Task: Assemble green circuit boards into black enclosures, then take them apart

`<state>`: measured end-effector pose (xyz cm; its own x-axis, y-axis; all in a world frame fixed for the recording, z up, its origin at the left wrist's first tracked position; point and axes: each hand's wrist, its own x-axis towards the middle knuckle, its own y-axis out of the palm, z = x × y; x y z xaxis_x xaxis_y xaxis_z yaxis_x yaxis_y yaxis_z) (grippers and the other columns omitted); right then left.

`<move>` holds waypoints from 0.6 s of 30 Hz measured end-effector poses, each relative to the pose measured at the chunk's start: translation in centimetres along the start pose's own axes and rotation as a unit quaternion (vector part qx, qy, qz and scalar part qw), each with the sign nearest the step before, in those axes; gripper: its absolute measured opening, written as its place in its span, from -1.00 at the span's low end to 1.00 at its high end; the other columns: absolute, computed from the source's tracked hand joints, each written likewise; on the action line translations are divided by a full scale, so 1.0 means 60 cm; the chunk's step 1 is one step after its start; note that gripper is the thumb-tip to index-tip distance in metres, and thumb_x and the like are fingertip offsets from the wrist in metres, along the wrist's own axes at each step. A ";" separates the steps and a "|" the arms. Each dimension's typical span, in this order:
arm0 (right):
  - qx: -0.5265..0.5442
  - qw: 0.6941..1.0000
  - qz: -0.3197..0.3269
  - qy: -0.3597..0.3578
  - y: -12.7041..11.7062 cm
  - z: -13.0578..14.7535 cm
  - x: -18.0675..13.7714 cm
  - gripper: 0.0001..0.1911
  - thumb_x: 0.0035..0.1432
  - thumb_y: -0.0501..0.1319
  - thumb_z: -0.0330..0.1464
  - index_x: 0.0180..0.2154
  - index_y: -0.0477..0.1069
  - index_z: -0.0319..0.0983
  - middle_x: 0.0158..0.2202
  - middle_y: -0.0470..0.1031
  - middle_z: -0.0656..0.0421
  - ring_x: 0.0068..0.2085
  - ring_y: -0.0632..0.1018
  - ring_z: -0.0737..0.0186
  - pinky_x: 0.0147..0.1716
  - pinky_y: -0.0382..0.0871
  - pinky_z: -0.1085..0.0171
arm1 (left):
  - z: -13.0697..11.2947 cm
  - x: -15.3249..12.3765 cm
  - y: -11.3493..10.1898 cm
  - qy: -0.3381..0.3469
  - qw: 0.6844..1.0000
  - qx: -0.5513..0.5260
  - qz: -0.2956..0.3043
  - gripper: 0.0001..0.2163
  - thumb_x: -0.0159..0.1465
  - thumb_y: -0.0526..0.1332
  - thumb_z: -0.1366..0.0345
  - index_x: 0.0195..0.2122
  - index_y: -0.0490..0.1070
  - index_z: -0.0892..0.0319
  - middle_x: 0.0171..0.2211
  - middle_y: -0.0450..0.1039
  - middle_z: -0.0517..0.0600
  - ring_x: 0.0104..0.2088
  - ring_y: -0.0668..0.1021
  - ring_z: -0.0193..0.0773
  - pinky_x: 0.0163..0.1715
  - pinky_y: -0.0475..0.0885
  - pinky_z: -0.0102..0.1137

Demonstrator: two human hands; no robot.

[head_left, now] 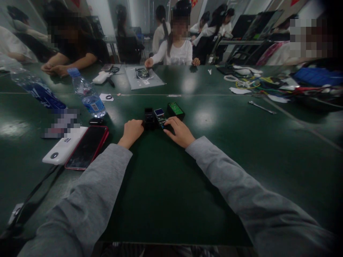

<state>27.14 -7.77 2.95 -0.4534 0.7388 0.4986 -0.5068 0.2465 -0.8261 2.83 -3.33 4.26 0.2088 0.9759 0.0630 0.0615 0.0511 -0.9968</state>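
My left hand [132, 131] is closed, with its fingers curled under and its knuckles against the left side of a small black case [149, 117]. What its fingers hold, if anything, is hidden. Just right of the case, a small circuit board with a screen [160, 116] lies tilted towards me. My right hand [179, 131] grips the lower right edge of that board between thumb and fingers. Behind the right hand sits a black box with a green circuit board [175, 110] on its top.
Left on the green table [171, 192] are a red-cased phone [88, 148], a white power bank [63, 147], a water bottle [89, 94] and a larger bottle [40, 91]. A wrench [262, 107] and tangled cables [249, 82] lie right. People sit across the table.
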 end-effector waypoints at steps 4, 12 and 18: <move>0.003 1.000 -0.003 0.004 0.001 0.001 0.000 -0.78 0.33 0.17 -0.32 -0.02 0.29 -0.21 0.03 0.35 -0.04 0.05 0.45 -0.07 -0.04 0.46 -0.03 | -0.001 -0.001 -0.002 -0.008 1.000 0.006 0.010 -0.69 0.37 0.02 0.37 -0.12 0.58 0.23 -0.22 0.60 0.19 -0.20 0.63 -0.07 -0.23 0.49 -0.28; 0.009 1.000 0.001 0.003 -0.001 0.001 0.000 -0.79 0.34 0.15 -0.34 -0.01 0.29 -0.21 0.04 0.34 -0.03 0.05 0.45 -0.06 -0.03 0.46 -0.03 | -0.001 -0.002 0.000 -0.007 1.000 0.004 0.001 -0.68 0.37 0.02 0.37 -0.13 0.59 0.23 -0.21 0.60 0.20 -0.20 0.63 -0.05 -0.22 0.49 -0.27; 0.011 1.000 0.007 0.010 -0.003 0.003 0.000 -0.79 0.33 0.14 -0.35 -0.01 0.29 -0.21 0.04 0.33 -0.03 0.04 0.45 -0.05 -0.04 0.46 -0.02 | -0.001 -0.002 -0.002 -0.005 1.000 0.012 0.004 -0.69 0.36 0.01 0.36 -0.12 0.58 0.22 -0.21 0.60 0.18 -0.19 0.63 -0.06 -0.23 0.48 -0.29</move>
<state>27.10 -7.92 3.13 -0.4455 0.7553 0.4807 -0.5166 0.2216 -0.8271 2.85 -3.48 4.36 0.1986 0.9786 0.0542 0.0362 0.0479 -0.9982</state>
